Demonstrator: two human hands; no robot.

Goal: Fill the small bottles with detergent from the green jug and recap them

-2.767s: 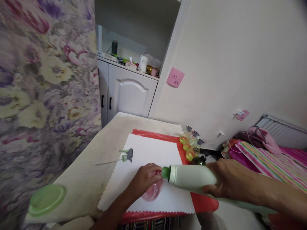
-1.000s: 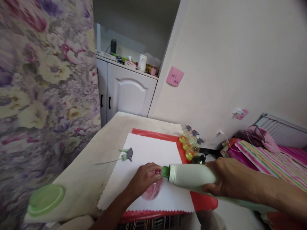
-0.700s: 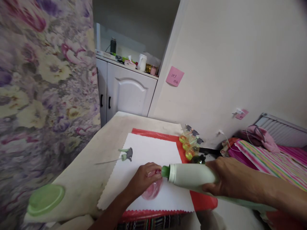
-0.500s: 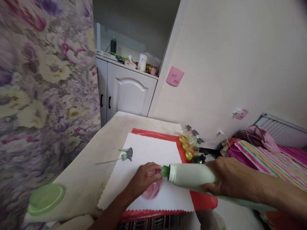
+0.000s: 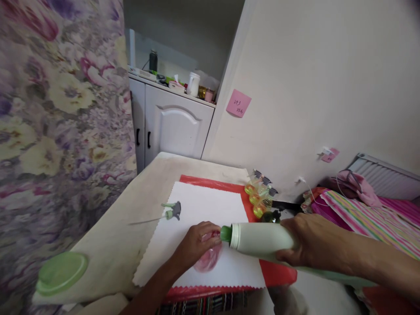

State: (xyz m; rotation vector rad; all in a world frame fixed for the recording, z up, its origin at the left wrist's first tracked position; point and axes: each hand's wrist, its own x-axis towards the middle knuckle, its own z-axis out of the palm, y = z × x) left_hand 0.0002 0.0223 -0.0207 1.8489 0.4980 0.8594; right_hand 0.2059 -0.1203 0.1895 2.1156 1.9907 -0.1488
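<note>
A clear pink bottle (image 5: 208, 259) stands on the white scallop-edged sheet (image 5: 210, 203). Its neck is held by my left hand (image 5: 201, 239), fingers closed around it. My right hand (image 5: 300, 240) grips a pale green bottle (image 5: 259, 238) lying nearly level, its green spout (image 5: 225, 233) at the pink bottle's mouth. Whether liquid is flowing, I cannot tell. Left of my hands lies a green and grey spray head (image 5: 172, 211) with its thin tube pointing left.
A round green lid (image 5: 62, 272) sits at the table's near left corner. Several yellow spray bottles (image 5: 257, 199) line the right edge on red material (image 5: 278, 272). A floral curtain (image 5: 65, 131) hangs at left, and a white cabinet (image 5: 179, 122) stands behind.
Both hands keep their hold, and the spout stays at the pink bottle's mouth. Only a slight shift of the camera view shows.
</note>
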